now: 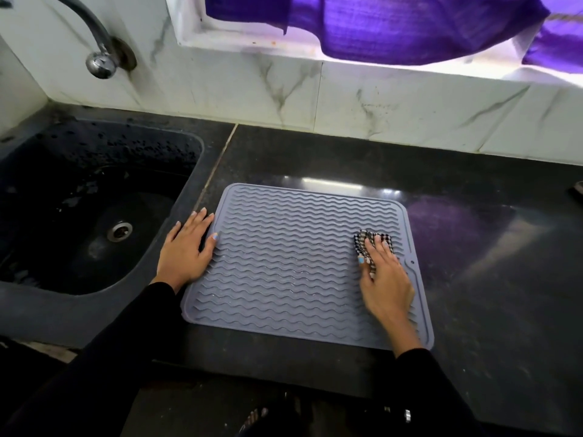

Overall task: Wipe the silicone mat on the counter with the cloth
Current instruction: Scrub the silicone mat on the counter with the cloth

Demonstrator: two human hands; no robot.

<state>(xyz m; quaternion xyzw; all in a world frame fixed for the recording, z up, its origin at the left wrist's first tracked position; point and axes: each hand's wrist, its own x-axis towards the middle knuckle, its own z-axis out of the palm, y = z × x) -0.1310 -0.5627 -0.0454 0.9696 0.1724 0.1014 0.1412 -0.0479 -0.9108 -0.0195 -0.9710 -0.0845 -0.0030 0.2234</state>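
A grey silicone mat point(284, 263) with wavy ridges lies flat on the black counter point(489, 247). My right hand point(386, 279) presses a small checked cloth point(383, 240) onto the mat near its right edge, fingers spread straight over the cloth. Most of the cloth is hidden under my fingers. My left hand point(186, 247) lies flat on the counter at the mat's left edge, with the thumb and palm side touching the mat's rim.
A black sink point(79, 200) with a drain point(119, 231) sits left of the mat. A metal tap point(101, 61) juts from the marble-tiled wall. A purple curtain point(394, 23) hangs at the window. The counter's front edge runs just below the mat.
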